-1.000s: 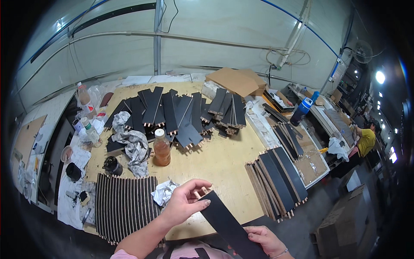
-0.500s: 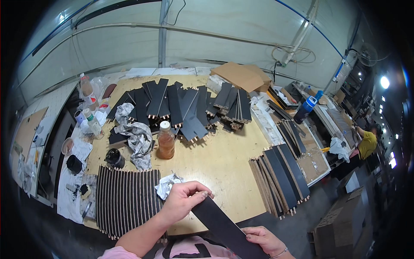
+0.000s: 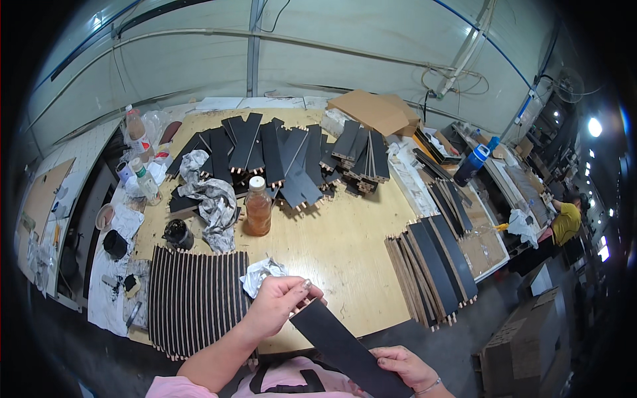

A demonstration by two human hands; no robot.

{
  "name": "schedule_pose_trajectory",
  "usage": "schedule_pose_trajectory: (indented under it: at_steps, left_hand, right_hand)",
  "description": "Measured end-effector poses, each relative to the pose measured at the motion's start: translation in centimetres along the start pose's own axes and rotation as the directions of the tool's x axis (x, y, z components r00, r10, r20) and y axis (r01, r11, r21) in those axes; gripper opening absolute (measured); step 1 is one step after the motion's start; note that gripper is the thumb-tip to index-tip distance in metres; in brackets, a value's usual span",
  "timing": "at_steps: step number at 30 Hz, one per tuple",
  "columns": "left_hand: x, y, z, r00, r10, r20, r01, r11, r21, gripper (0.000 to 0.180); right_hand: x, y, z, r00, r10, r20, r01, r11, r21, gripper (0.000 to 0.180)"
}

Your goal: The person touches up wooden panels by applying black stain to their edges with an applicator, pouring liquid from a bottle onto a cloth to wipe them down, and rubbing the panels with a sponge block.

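Black board (image 3: pixel 345 348) sits slanted between both hands, just past the near edge of the table (image 3: pixel 345 252). Left hand (image 3: pixel 279 302) pinches its top end. Right hand (image 3: pixel 401 365) grips its lower end. Beside the board's top end lies a crumpled white rag (image 3: pixel 262 273) and a row of black strips (image 3: pixel 196 298).

Wooden table (image 3: pixel 345 245): black slats (image 3: pixel 285 152), amber bottle (image 3: pixel 257 207), crumpled rags (image 3: pixel 209 199), slat row (image 3: pixel 198 298).
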State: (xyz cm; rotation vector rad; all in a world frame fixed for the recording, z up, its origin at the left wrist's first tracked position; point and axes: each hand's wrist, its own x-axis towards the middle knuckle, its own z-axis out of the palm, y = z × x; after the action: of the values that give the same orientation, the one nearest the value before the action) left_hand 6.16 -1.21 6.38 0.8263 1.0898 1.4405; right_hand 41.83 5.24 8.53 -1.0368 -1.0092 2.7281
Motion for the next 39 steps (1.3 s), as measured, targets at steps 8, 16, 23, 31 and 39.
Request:
schedule_pose_trajectory:
  at_steps: [8, 16, 23, 31, 39]
  left_hand:
    - [-1.3, -0.1, 1.2, 1.000, -0.012, -0.003, 0.011, 0.994, -0.106, 0.020]
    - [-3.7, -1.8, 0.4, 0.999, -0.040, -0.030, 0.029, 0.951, -0.309, 0.029]
    - [-6.3, -4.7, 6.1, 0.964, -0.007, -0.264, -0.136, 0.844, -0.519, 0.038]
    - [-7.7, -6.0, 7.5, 0.982, 0.016, -0.188, -0.099, 0.893, -0.438, 0.046]
    - [-9.1, -8.0, 5.6, 0.968, -0.004, -0.251, -0.098, 0.914, -0.393, 0.049]
  right_hand:
    - [-0.3, 1.0, -0.4, 1.000, 0.026, 0.011, -0.027, 0.999, 0.023, 0.049]
    - [-2.3, -0.8, -1.1, 0.955, -0.214, 0.205, 0.223, 0.974, -0.022, 0.060]
    - [8.5, -1.0, 3.9, 0.770, -0.625, -0.127, 0.532, 0.518, 0.670, 0.070]
    - [15.0, -4.9, 4.2, 0.767, -0.628, -0.133, 0.550, 0.537, 0.640, 0.055]
    - [18.1, -3.4, 5.9, 0.777, -0.603, -0.181, 0.630, 0.742, 0.230, 0.026]
